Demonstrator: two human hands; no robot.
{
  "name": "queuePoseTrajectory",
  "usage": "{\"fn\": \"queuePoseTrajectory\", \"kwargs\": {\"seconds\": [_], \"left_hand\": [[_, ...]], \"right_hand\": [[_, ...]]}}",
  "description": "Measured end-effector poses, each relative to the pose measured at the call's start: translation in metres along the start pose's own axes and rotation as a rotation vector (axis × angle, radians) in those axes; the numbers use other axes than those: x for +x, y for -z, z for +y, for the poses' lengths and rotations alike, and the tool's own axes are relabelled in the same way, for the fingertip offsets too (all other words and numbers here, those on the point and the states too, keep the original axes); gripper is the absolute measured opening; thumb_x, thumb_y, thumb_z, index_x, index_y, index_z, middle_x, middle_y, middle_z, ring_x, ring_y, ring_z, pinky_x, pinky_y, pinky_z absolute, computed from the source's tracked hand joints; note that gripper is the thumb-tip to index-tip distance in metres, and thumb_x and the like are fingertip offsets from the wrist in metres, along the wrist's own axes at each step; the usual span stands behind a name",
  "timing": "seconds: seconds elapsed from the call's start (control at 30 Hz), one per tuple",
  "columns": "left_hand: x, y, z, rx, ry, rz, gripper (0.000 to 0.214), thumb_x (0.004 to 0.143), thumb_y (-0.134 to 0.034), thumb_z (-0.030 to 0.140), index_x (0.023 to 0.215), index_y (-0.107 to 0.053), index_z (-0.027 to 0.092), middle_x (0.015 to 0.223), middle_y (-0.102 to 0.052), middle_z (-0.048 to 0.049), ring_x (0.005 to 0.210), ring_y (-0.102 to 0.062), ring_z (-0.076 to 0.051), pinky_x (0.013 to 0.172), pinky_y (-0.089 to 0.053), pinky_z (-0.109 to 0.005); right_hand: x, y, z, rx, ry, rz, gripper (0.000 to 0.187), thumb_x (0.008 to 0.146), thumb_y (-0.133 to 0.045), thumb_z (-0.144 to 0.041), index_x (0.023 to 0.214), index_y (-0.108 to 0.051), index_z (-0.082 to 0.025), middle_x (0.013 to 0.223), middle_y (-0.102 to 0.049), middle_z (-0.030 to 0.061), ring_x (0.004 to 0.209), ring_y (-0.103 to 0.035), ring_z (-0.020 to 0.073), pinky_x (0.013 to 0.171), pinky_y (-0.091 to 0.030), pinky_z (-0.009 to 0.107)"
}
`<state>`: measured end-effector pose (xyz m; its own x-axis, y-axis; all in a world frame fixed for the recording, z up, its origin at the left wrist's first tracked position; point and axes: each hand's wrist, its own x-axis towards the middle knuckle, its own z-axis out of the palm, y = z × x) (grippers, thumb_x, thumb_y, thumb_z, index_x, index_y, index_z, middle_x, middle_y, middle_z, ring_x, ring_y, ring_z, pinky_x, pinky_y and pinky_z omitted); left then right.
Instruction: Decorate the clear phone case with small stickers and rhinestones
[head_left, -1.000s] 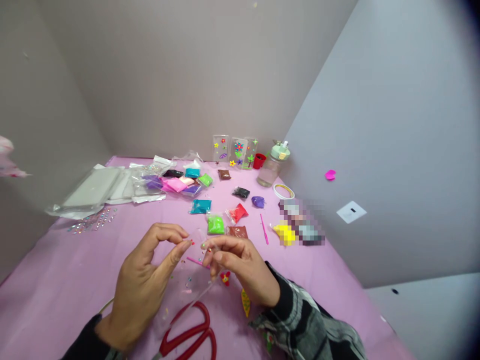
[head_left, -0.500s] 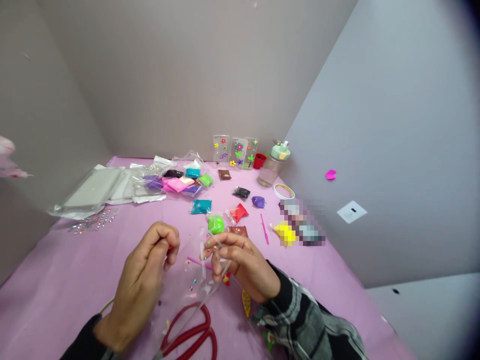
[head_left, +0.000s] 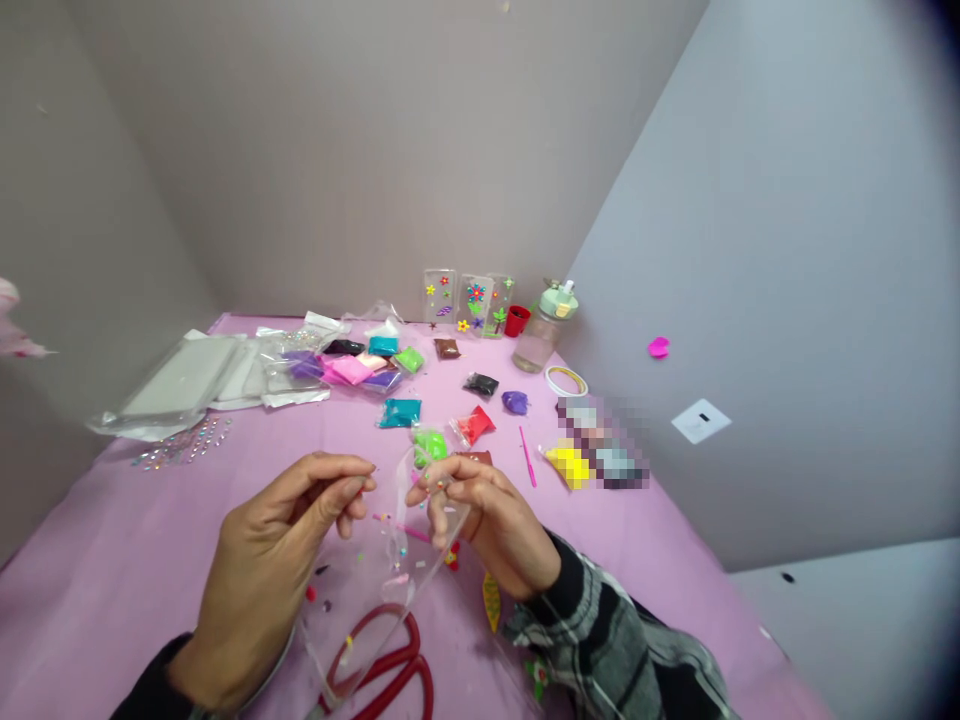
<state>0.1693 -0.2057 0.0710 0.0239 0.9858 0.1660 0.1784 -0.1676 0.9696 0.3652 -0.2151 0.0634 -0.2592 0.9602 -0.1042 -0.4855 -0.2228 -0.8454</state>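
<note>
My right hand (head_left: 491, 510) grips a clear phone case (head_left: 421, 590) by its upper right edge, tilted above the table. Small coloured bits show on or through the clear plastic. To the left of the case, my left hand (head_left: 262, 560) is closed in a pinch, thumb against fingertips. A trace of red shows at the tips, too small to name. Scissors with red handles (head_left: 428, 690) lie beneath the lower end of the case. Behind the case are a pink stick (head_left: 415, 533) and a bright green clay packet (head_left: 430, 444).
Clay packets, such as a teal one (head_left: 400, 412), a red one (head_left: 475, 425) and a yellow one (head_left: 568, 465), lie beyond my hands. Decorated clear cases (head_left: 475, 305) stand at the back beside a bottle (head_left: 538, 340). White-backed packages (head_left: 176, 385) are at left.
My left hand has turned and its fingers have straightened into a pinch, pointing toward the case. A small red bit now shows below it. The case has shifted slightly in my right hand.
</note>
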Motion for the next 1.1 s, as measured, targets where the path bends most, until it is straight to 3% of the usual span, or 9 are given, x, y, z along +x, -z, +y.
{"fn": "queuePoseTrajectory", "kwargs": {"seconds": [0.13,0.27,0.47,0.63,0.83,1.0,1.1], "left_hand": [[0.000,-0.001,0.000,-0.004,-0.103,-0.048,0.007,0.084,-0.068,0.034,0.085,-0.072,0.029,0.093,-0.068,0.0026,0.084,-0.064,-0.013,0.074,-0.052,-0.019],[-0.001,-0.001,-0.001,0.054,-0.207,-0.065,0.007,0.088,-0.064,0.030,0.087,-0.071,0.030,0.099,-0.066,0.0022,0.097,-0.062,-0.014,0.080,-0.050,-0.020],[-0.008,-0.006,-0.006,0.172,-0.254,-0.026,0.021,0.086,-0.069,0.032,0.107,-0.065,0.032,0.092,-0.068,0.0049,0.087,-0.065,-0.013,0.084,-0.049,-0.024],[-0.005,-0.008,-0.007,0.298,-0.410,-0.024,0.016,0.088,-0.066,0.031,0.103,-0.063,0.027,0.092,-0.068,0.0032,0.087,-0.066,-0.014,0.083,-0.049,-0.027],[-0.003,-0.008,-0.010,0.285,-0.363,-0.098,0.014,0.090,-0.064,0.032,0.103,-0.064,0.028,0.096,-0.071,0.0040,0.092,-0.069,-0.013,0.082,-0.052,-0.021],[-0.005,-0.013,-0.014,0.287,-0.455,-0.084,0.016,0.089,-0.064,0.030,0.105,-0.064,0.028,0.095,-0.072,0.0037,0.088,-0.069,-0.013,0.083,-0.053,-0.021],[-0.006,-0.014,-0.015,0.292,-0.451,-0.084,0.017,0.089,-0.065,0.030,0.106,-0.064,0.028,0.094,-0.072,0.0031,0.088,-0.069,-0.013,0.083,-0.053,-0.023]], "right_hand": [[-0.001,-0.002,0.001,-0.025,0.016,0.030,0.017,0.075,-0.060,-0.022,0.086,-0.069,-0.014,0.083,-0.075,0.0075,0.054,-0.057,0.0105,0.054,-0.047,0.023],[-0.003,-0.004,0.001,-0.046,0.019,0.021,0.017,0.075,-0.061,-0.023,0.088,-0.070,-0.016,0.084,-0.075,0.0066,0.056,-0.057,0.0110,0.055,-0.047,0.023],[-0.004,-0.007,0.001,-0.104,0.046,0.004,0.018,0.075,-0.059,-0.022,0.088,-0.070,-0.015,0.086,-0.075,0.0079,0.058,-0.056,0.0111,0.056,-0.046,0.024],[-0.006,-0.005,0.002,-0.226,0.104,-0.019,0.018,0.077,-0.058,-0.021,0.088,-0.071,-0.016,0.085,-0.071,0.0053,0.058,-0.054,0.0115,0.056,-0.046,0.026],[-0.010,-0.005,0.001,-0.386,0.142,-0.022,0.015,0.080,-0.062,-0.025,0.093,-0.067,-0.017,0.071,-0.058,-0.0021,0.059,-0.053,0.0111,0.059,-0.044,0.026],[-0.008,-0.003,0.005,-0.326,0.081,-0.017,0.028,0.078,-0.075,-0.035,0.098,-0.063,-0.019,0.077,-0.059,-0.0023,0.058,-0.052,0.0092,0.055,-0.042,0.022],[-0.007,-0.005,0.005,-0.389,0.081,0.029,0.022,0.079,-0.074,-0.034,0.092,-0.068,-0.017,0.073,-0.061,-0.0015,0.059,-0.051,0.0092,0.056,-0.041,0.023]]}}
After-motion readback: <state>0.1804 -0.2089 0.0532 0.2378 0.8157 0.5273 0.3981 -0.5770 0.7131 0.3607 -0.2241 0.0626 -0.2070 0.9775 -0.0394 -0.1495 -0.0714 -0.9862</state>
